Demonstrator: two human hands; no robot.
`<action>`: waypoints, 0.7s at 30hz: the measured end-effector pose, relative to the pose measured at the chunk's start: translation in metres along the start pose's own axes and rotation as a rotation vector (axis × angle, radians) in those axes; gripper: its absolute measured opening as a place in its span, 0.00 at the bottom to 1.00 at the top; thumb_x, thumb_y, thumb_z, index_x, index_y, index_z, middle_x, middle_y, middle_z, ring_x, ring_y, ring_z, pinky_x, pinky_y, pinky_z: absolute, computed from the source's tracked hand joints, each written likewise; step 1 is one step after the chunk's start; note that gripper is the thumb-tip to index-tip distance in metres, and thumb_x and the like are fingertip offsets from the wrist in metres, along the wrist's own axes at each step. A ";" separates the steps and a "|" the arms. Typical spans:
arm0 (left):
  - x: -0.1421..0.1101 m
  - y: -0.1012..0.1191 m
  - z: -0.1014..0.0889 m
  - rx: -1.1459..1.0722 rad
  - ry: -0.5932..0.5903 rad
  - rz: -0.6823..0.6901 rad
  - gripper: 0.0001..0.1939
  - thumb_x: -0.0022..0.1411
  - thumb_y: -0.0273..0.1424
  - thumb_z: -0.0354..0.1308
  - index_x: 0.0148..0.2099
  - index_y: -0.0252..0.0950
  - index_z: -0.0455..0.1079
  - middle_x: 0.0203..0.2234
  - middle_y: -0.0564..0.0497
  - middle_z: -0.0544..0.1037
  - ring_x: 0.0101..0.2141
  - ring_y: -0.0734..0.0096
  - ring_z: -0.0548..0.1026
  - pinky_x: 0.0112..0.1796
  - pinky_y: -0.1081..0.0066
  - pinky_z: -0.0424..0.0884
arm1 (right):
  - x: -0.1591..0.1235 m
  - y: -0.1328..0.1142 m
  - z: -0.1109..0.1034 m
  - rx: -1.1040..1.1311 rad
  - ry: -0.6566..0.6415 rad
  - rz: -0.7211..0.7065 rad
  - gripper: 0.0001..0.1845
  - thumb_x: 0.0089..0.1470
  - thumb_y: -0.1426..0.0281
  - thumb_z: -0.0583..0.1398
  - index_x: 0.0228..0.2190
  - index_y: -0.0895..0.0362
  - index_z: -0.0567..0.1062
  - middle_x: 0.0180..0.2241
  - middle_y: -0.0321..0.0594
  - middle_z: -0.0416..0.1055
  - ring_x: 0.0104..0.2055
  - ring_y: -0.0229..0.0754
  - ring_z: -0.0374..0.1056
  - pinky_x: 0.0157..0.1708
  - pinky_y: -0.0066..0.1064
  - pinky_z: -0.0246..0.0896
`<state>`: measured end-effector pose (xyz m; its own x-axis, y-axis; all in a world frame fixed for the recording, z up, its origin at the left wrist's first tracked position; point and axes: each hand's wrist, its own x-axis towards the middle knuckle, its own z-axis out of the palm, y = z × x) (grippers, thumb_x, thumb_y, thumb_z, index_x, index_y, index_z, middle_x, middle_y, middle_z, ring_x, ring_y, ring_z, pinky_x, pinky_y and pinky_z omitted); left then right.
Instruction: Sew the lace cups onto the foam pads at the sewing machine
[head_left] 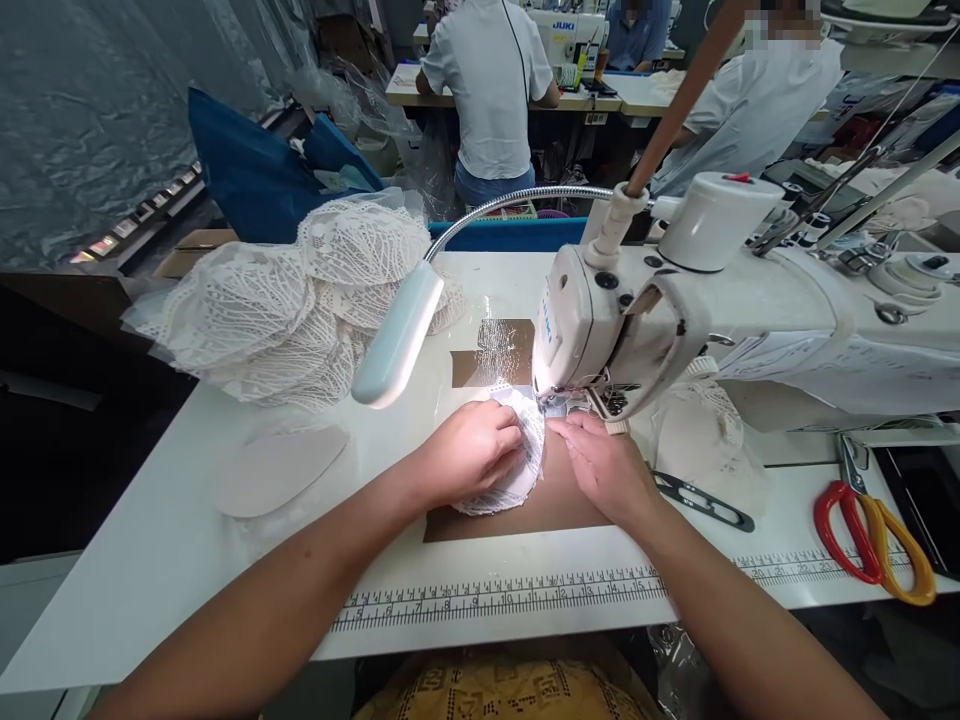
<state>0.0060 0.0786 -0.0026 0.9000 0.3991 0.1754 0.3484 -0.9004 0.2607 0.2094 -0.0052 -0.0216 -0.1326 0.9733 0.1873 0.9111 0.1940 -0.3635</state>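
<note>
A rounded white lace piece (525,460) lies under the needle area of a white JUKI sewing machine (574,310), its curved edge along the presser foot. My left hand (476,450) rests on it with bent fingers closed on the fabric. On the other side of the foot, my right hand (604,460) lies low with fingers stretched out near the lace edge. Its fingertips seem to touch the brown plate (574,490) beside the piece; nothing shows in its grasp. The needle tip is hard to make out.
A lamp (401,335) on a bent neck hangs left of the machine head. Lace cups (255,310) are heaped at the back left, near a flat oval pad (281,470). Scissors (874,535), a dark slotted tool (705,500) and another lace piece (697,430) lie to the right.
</note>
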 end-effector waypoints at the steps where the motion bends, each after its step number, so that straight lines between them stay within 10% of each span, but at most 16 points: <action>1: 0.000 -0.001 0.000 0.008 -0.006 0.001 0.15 0.68 0.33 0.48 0.36 0.32 0.73 0.31 0.45 0.73 0.32 0.66 0.69 0.35 0.66 0.66 | 0.000 0.000 0.000 0.003 -0.002 -0.002 0.22 0.57 0.78 0.49 0.47 0.53 0.75 0.34 0.41 0.72 0.33 0.39 0.65 0.32 0.28 0.57; 8: 0.001 -0.001 0.001 0.069 -0.043 0.056 0.17 0.68 0.31 0.47 0.54 0.33 0.70 0.51 0.42 0.73 0.41 0.61 0.72 0.39 0.62 0.67 | -0.001 -0.001 0.005 -0.110 -0.057 -0.069 0.24 0.55 0.81 0.50 0.50 0.56 0.75 0.34 0.43 0.71 0.33 0.40 0.63 0.27 0.29 0.51; 21: 0.006 -0.006 0.011 0.122 -0.029 0.072 0.20 0.67 0.28 0.46 0.58 0.28 0.67 0.54 0.40 0.71 0.40 0.59 0.69 0.39 0.61 0.67 | 0.002 -0.004 0.010 -0.233 -0.040 -0.034 0.22 0.57 0.79 0.51 0.49 0.55 0.75 0.33 0.44 0.71 0.34 0.42 0.63 0.27 0.32 0.48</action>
<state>0.0126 0.0847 -0.0134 0.9303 0.3295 0.1615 0.3108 -0.9415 0.1306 0.2017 -0.0031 -0.0291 -0.1755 0.9717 0.1579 0.9708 0.1974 -0.1361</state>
